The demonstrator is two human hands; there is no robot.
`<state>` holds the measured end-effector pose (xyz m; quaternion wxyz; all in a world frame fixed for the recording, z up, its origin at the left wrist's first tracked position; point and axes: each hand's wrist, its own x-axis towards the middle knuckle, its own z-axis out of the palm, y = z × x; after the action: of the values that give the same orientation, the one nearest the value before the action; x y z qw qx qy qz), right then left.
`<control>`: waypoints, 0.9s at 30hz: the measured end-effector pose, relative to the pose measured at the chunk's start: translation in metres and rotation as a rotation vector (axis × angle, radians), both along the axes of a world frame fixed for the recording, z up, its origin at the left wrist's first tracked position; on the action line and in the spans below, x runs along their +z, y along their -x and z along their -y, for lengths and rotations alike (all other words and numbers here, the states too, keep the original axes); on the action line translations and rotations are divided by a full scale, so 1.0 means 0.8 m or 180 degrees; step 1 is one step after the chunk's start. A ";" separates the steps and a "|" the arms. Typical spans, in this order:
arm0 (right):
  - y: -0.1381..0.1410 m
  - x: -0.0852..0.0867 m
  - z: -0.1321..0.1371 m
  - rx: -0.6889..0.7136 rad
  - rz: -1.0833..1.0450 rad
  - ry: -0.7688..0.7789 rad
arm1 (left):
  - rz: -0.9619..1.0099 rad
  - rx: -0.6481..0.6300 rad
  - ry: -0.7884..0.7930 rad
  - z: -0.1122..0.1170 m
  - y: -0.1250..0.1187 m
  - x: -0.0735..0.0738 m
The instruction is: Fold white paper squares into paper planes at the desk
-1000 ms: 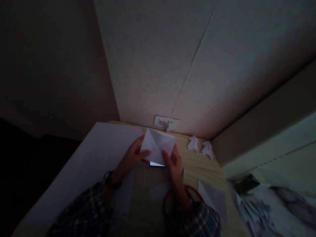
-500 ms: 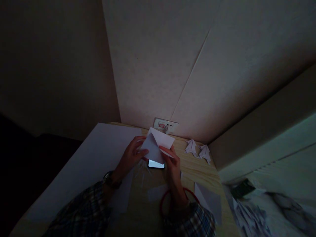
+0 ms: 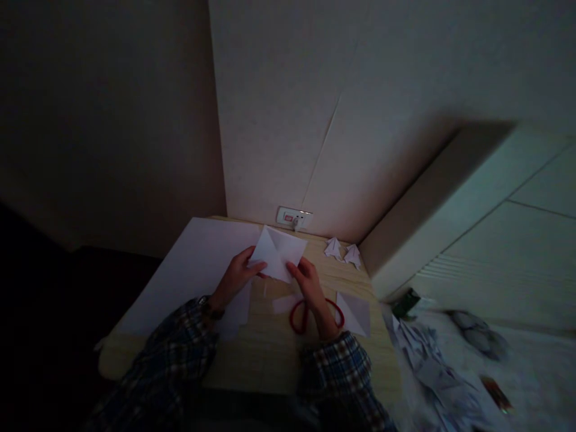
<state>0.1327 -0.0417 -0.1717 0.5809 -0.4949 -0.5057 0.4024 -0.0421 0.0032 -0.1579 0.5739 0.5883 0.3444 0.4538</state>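
Both hands hold a creased white square of paper [image 3: 279, 249] above the table. My left hand [image 3: 240, 270] pinches its left corner, thumb on top. At the lower right edge my right hand [image 3: 308, 282] grips it the same way. Below my right wrist lie scissors with red handles [image 3: 297, 318], partly covered by the wrist. A folded paper sheet [image 3: 355, 315] is to the right of the scissors, and a small paper strip [image 3: 284, 303] to their left.
Large white sheets [image 3: 193, 270] cover the table's left side. Two folded paper figures [image 3: 333, 248] sit at the back right, near a wall socket [image 3: 294, 218] with a plug in it. Crumpled papers [image 3: 432, 366] lie on the floor to the right of the wooden table [image 3: 265, 366].
The folded-over flap of the paper is opened out, and the square now lies flatter between my hands. My view has shifted, showing more floor; the lit phone is no longer visible.
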 end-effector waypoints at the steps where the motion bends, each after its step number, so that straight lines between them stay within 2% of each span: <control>1: 0.004 0.000 0.009 0.0039 0.0033 0.0019 | -0.0062 -0.0046 0.0017 0.009 0.006 0.004; 4: 0.016 -0.005 0.038 0.0078 0.0048 0.0055 | -0.0153 -0.0094 0.0106 0.036 0.021 0.011; 7: 0.027 -0.017 0.064 0.0019 -0.0020 0.0026 | -0.0262 -0.0109 0.0188 0.058 0.031 0.010; 10: 0.037 -0.029 0.085 0.0058 -0.0003 0.0000 | -0.0302 -0.0213 0.0217 0.075 0.039 -0.003; 13: 0.044 -0.038 0.099 0.0164 -0.0011 0.0013 | -0.0288 -0.0249 0.0234 0.084 0.044 -0.025; 16: 0.048 -0.048 0.106 0.0124 -0.0086 -0.0009 | -0.0318 -0.0248 0.0286 0.088 0.047 -0.046; 19: 0.052 -0.059 0.106 0.0072 -0.0140 0.0008 | -0.0419 -0.0130 0.0318 0.089 0.047 -0.058; 23: 0.055 -0.067 0.104 0.0085 -0.0132 0.0027 | -0.0548 -0.0016 0.0256 0.093 0.048 -0.060; 27: 0.056 -0.064 0.108 0.0045 0.0021 0.0002 | -0.0538 0.0018 0.0159 0.095 0.049 -0.061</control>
<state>0.0881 -0.1278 -0.2227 0.5763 -0.4928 -0.5109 0.4050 -0.0815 -0.0724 -0.2067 0.5560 0.6090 0.4044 0.3954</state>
